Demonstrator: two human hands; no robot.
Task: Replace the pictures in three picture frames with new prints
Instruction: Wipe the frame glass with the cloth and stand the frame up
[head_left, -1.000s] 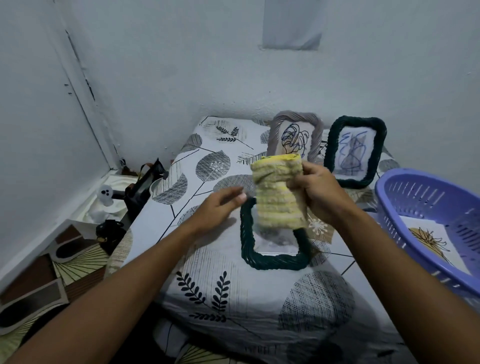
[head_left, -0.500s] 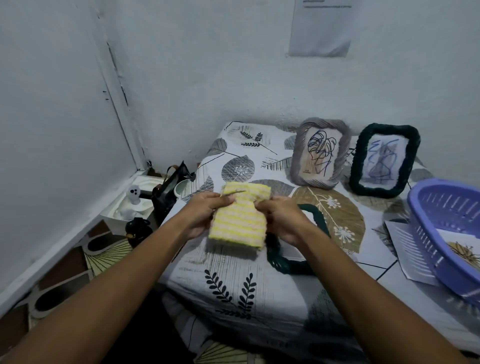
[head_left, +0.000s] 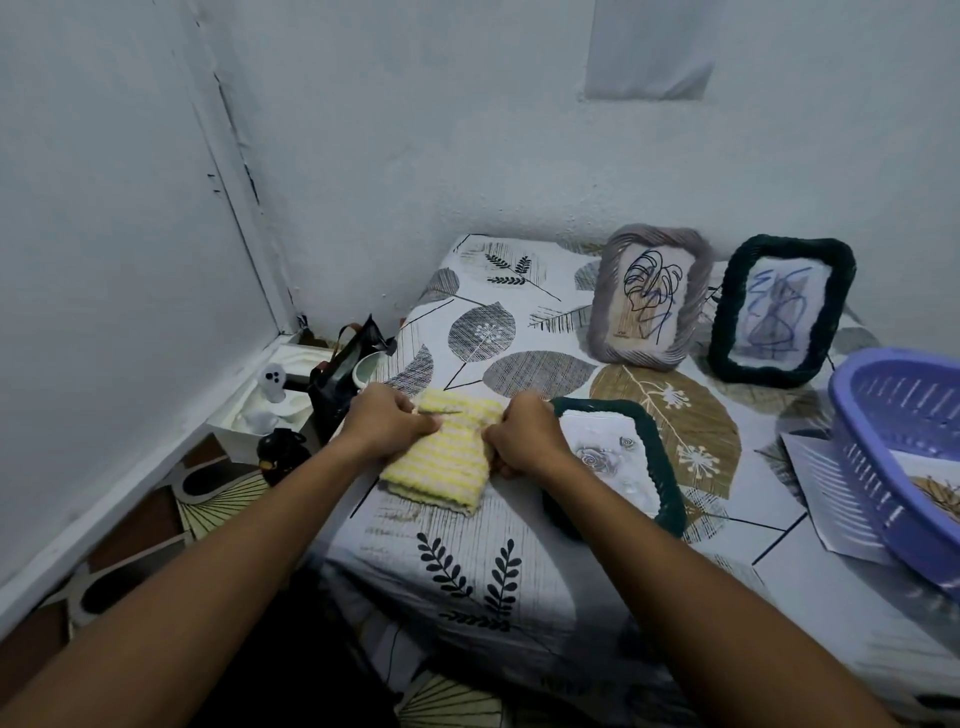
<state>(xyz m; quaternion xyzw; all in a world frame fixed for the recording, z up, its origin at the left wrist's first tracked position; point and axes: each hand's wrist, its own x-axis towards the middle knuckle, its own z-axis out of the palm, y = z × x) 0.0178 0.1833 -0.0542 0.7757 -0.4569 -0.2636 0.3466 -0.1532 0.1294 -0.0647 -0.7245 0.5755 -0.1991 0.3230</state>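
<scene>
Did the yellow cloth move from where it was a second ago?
Yes. The yellow cloth was held up over the flat dark green frame. Now both hands, left and right, grip it on the table, left of that frame.

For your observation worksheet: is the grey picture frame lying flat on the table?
No. The grey picture frame stands upright near the wall, beside a dark green frame that also stands upright.

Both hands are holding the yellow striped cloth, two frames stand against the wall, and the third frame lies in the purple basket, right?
Not quite. In the head view the third frame lies flat on the table beside the cloth, not in the purple basket. The rest holds.
</scene>
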